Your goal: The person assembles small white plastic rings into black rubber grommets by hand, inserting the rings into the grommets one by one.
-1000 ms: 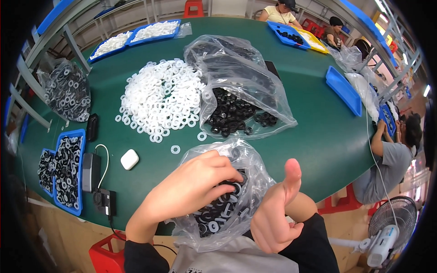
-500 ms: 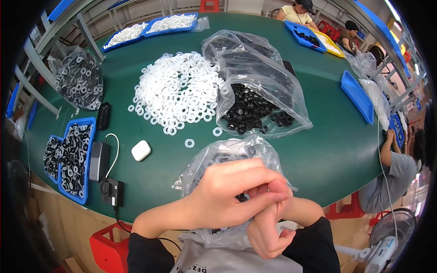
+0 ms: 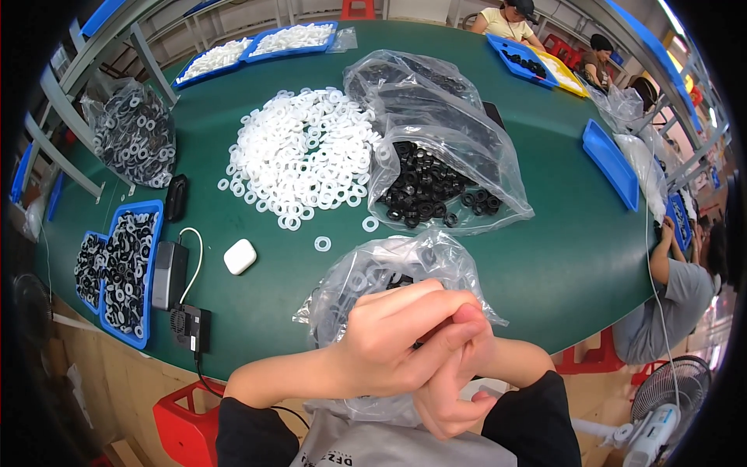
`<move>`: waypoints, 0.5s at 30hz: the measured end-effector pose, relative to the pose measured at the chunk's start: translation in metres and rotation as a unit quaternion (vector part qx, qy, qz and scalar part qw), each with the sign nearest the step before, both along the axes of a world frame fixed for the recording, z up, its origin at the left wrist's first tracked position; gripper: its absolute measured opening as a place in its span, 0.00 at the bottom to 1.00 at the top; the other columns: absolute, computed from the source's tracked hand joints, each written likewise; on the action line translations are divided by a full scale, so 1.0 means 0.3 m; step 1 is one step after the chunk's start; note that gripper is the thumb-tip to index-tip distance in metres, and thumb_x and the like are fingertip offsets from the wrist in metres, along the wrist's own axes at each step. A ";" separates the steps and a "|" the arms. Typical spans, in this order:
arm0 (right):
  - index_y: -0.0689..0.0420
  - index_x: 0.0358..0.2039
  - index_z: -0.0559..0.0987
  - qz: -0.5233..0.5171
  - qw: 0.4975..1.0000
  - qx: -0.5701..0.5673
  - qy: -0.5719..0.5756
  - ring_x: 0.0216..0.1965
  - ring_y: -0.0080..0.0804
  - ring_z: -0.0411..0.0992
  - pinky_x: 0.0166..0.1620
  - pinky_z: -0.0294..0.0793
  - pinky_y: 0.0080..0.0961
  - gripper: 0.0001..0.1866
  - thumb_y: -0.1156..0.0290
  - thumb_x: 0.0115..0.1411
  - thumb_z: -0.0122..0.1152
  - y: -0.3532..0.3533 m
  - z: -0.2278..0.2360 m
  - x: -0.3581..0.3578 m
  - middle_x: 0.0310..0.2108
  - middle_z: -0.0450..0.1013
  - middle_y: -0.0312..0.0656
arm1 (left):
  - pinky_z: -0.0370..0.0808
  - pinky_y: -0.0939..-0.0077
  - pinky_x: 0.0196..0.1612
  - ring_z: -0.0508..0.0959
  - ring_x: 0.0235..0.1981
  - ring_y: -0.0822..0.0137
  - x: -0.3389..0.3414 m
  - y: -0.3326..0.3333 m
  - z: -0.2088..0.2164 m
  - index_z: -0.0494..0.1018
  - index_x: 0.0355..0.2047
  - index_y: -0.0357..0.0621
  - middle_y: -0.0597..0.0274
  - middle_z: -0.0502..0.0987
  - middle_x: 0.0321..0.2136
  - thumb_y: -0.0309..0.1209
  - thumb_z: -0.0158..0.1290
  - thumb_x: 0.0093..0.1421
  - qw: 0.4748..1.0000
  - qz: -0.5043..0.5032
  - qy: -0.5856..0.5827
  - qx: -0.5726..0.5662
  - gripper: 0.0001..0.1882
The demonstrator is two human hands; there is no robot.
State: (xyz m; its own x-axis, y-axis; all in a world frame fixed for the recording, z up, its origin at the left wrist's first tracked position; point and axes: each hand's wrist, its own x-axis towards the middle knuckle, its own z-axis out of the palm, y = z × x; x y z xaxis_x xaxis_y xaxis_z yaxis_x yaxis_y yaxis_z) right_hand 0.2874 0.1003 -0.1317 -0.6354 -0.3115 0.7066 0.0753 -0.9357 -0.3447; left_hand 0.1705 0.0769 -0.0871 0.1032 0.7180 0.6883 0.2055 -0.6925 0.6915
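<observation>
Pressing my hands together low over the near edge of the green table (image 3: 560, 257), I have my left hand (image 3: 389, 346) laid over my right hand (image 3: 459, 381), the left fingers (image 3: 420, 307) stretched long and close together across the right knuckles. My right fingers (image 3: 471, 327) are curled in under them, closed tight. Both hands rest against the crumpled clear plastic bag of black and white rings (image 3: 389, 268), which bulges up just beyond my fingertips and also shows below my wrists; whether I pinch its film between the fingers, I cannot tell, since the left hand covers the spot.

Beyond the bag, a single white ring (image 3: 322, 244) lies on the table, and past it spreads the big heap of white plastic rings (image 3: 303, 156). To the right of that heap sits a larger clear bag holding black rings (image 3: 432, 183). Off to my left lie a small white rounded case (image 3: 240, 256) and a blue tray of black and white rings (image 3: 128, 272).
</observation>
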 end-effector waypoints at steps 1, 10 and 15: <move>0.58 0.16 0.67 -0.011 1.000 -0.013 -0.006 0.12 0.25 0.58 0.18 0.56 0.21 0.50 0.19 0.53 0.16 -0.004 0.002 0.002 0.12 0.60 0.33 | 0.68 0.80 0.19 0.73 0.16 0.69 0.002 -0.002 0.002 0.78 0.31 0.34 0.57 0.76 0.20 0.21 0.59 0.51 1.000 -0.002 0.005 0.003 0.06; 0.61 0.19 0.69 -0.152 0.916 0.168 -0.330 0.16 0.25 0.63 0.24 0.64 0.18 0.46 0.31 0.64 0.15 0.037 0.115 0.052 0.15 0.63 0.35 | 0.63 0.77 0.21 0.68 0.17 0.72 -0.050 0.056 -0.058 0.72 0.26 0.36 0.62 0.70 0.18 0.26 0.49 0.64 0.979 0.004 -0.196 -0.057 0.09; 0.58 0.19 0.74 -0.566 0.568 0.404 -0.441 0.19 0.19 0.67 0.23 0.66 0.18 0.32 0.51 0.73 0.35 0.209 0.170 0.167 0.16 0.68 0.33 | 0.63 0.77 0.23 0.67 0.17 0.75 -0.265 0.197 -0.027 0.73 0.26 0.37 0.64 0.68 0.13 0.38 0.43 0.69 0.940 0.199 0.026 -0.275 0.19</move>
